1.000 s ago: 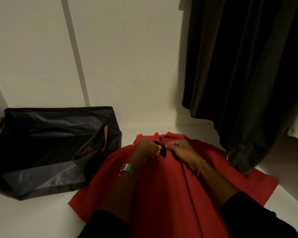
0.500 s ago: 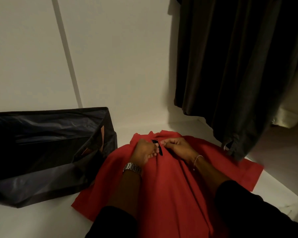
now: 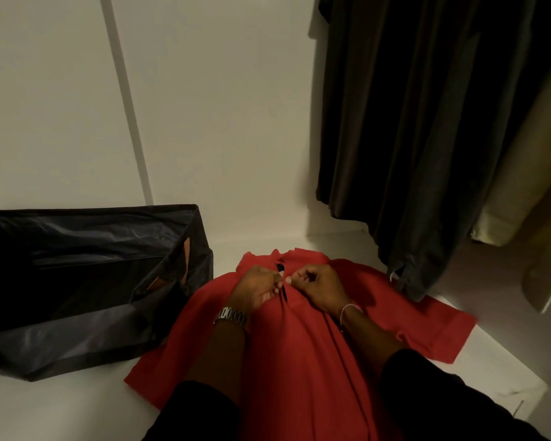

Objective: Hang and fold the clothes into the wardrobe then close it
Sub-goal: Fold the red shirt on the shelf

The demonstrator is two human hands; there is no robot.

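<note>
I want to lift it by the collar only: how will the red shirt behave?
The red shirt will probably hang limp, since it already creases under both hands. It looks thin, so likely light. Its spread sleeve may drag across the white shelf.

The red shirt (image 3: pixel 299 345) I am fastening lies flat on the white wardrobe shelf (image 3: pixel 77 409), collar toward the back wall, black-trimmed placket up.

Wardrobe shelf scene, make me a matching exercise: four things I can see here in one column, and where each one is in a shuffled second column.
1. red shirt
2. dark bag
3. watch
4. dark hanging garment

A. on the left wrist
B. upper right, above the shelf
C. flat under both hands
D. left, beside the shirt

Pairs: 1-C, 2-D, 3-A, 4-B
</note>
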